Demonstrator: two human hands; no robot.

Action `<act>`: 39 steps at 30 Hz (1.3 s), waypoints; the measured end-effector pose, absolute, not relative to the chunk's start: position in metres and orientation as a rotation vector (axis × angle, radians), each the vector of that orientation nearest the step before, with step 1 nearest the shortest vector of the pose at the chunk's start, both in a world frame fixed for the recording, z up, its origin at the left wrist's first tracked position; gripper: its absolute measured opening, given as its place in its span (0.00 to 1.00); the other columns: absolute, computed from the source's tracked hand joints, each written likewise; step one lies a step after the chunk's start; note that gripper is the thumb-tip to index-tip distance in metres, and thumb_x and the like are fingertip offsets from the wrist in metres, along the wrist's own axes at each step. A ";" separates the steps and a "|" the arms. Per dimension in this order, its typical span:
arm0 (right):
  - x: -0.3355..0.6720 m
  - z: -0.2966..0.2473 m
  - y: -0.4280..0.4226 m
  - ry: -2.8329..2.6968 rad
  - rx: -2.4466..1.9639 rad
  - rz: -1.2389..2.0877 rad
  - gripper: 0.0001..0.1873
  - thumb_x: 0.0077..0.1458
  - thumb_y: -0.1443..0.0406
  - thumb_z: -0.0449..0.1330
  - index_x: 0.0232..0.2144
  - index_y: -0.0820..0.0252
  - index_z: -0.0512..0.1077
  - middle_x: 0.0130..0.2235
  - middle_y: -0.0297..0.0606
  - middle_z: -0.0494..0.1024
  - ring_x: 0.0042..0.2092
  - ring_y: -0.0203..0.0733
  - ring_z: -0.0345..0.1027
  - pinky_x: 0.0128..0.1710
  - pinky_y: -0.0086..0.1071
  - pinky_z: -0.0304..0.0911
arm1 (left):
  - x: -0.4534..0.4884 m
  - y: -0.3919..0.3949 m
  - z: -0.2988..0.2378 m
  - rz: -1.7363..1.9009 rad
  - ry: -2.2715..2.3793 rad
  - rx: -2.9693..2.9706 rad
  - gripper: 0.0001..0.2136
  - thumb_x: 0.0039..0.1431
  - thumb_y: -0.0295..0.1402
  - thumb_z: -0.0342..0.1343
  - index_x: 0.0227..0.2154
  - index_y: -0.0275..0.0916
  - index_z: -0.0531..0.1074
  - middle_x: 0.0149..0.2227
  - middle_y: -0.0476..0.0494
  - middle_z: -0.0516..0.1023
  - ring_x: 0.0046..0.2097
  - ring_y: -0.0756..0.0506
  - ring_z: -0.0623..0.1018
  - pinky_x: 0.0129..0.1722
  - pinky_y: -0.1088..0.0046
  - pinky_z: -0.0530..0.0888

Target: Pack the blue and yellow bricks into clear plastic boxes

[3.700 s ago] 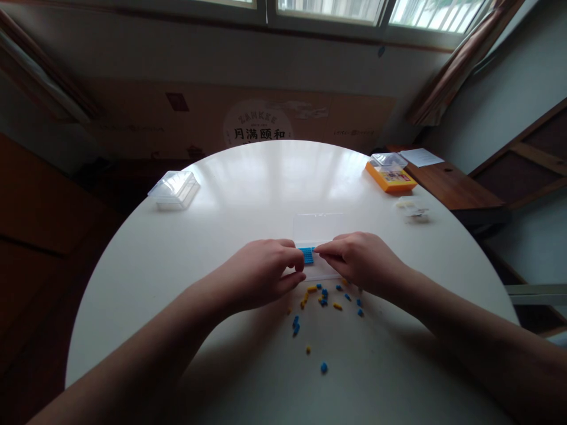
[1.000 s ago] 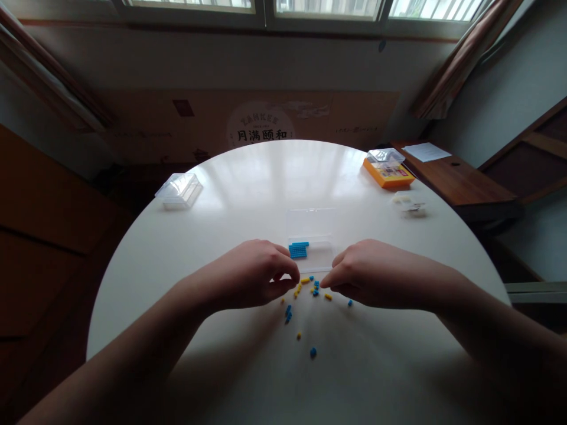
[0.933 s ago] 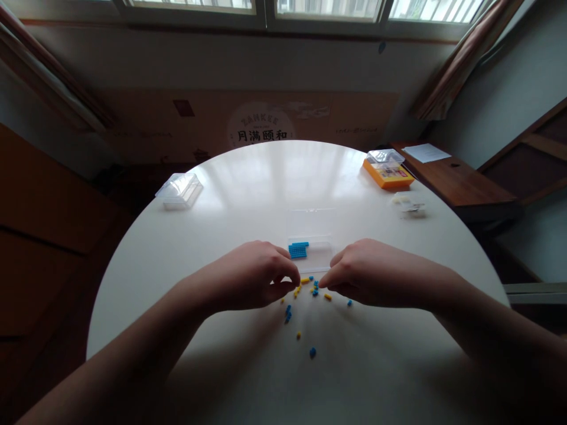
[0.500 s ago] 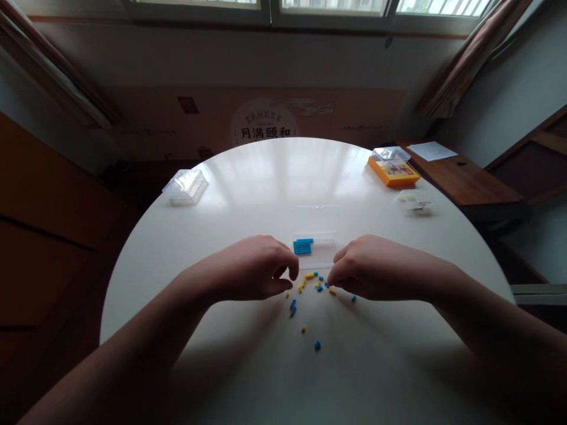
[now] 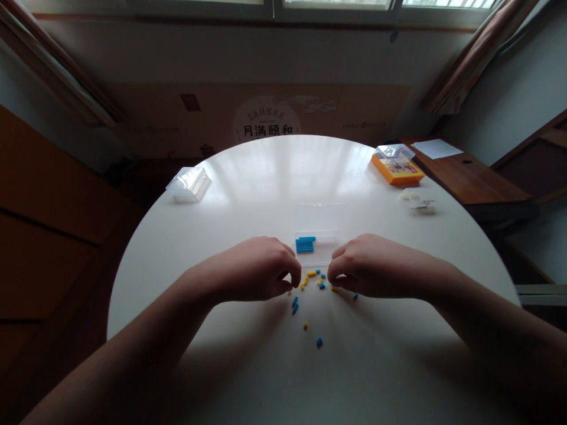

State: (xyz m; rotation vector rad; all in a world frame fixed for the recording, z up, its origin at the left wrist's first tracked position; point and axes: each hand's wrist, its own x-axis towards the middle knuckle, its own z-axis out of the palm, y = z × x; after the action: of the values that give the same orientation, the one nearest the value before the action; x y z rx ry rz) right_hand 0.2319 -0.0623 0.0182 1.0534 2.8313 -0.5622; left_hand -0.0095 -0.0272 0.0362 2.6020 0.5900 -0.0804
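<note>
Our two hands were low above the white worktop (image 5: 248,195), with small pieces between and around them.
At left stood a clear box (image 5: 188,186); then our left hand (image 5: 261,268), its fingers loosely bent, then the blue block (image 5: 305,245) inside the open clear case (image 5: 326,254), the blue and yellow pieces (image 5: 312,274) scattered before it, then our right hand (image 5: 376,265), its fingers curled. We could not tell if either grasped a piece.
</note>
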 end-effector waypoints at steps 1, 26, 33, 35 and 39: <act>0.232 0.018 -0.062 2.830 1.052 -0.564 0.11 0.58 0.66 0.53 0.28 0.58 0.74 0.30 0.31 0.74 0.30 0.28 0.60 0.32 0.25 0.46 | -0.009 -0.028 0.037 -0.100 0.582 2.595 0.11 0.50 0.21 0.56 0.29 0.45 0.78 0.30 0.52 0.78 0.29 0.51 0.73 0.29 0.78 0.65; 0.232 0.016 -0.062 2.837 1.044 -0.597 0.09 0.57 0.65 0.55 0.32 0.56 0.76 0.30 0.31 0.74 0.30 0.28 0.62 0.31 0.25 0.47 | -0.006 -0.034 0.025 -0.163 0.545 2.589 0.10 0.49 0.23 0.60 0.30 0.46 0.78 0.31 0.53 0.79 0.31 0.49 0.74 0.31 0.75 0.67; 0.233 0.017 -0.065 2.876 1.048 -0.557 0.09 0.59 0.65 0.54 0.32 0.56 0.75 0.30 0.31 0.74 0.30 0.27 0.62 0.31 0.25 0.46 | -0.007 -0.032 0.028 -0.143 0.553 2.588 0.09 0.50 0.23 0.60 0.30 0.45 0.78 0.31 0.52 0.79 0.31 0.49 0.74 0.31 0.75 0.67; 0.232 0.019 -0.066 2.904 1.040 -0.543 0.09 0.58 0.66 0.54 0.33 0.56 0.75 0.30 0.31 0.73 0.29 0.27 0.61 0.30 0.24 0.46 | -0.008 -0.032 0.029 -0.137 0.558 2.584 0.09 0.50 0.23 0.60 0.30 0.46 0.79 0.31 0.52 0.79 0.31 0.49 0.75 0.31 0.75 0.67; 0.228 0.022 -0.068 2.955 0.987 -0.493 0.09 0.57 0.68 0.54 0.29 0.58 0.74 0.28 0.30 0.72 0.27 0.25 0.57 0.29 0.24 0.44 | -0.009 -0.032 0.030 -0.129 0.553 2.575 0.10 0.49 0.23 0.60 0.30 0.46 0.79 0.32 0.52 0.79 0.32 0.49 0.75 0.31 0.76 0.67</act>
State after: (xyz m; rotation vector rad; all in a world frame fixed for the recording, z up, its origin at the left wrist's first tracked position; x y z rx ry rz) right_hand 0.2284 -0.0684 0.0225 0.9868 2.9550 -0.4929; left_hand -0.0086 -0.0324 0.0297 2.5754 0.5533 -0.1289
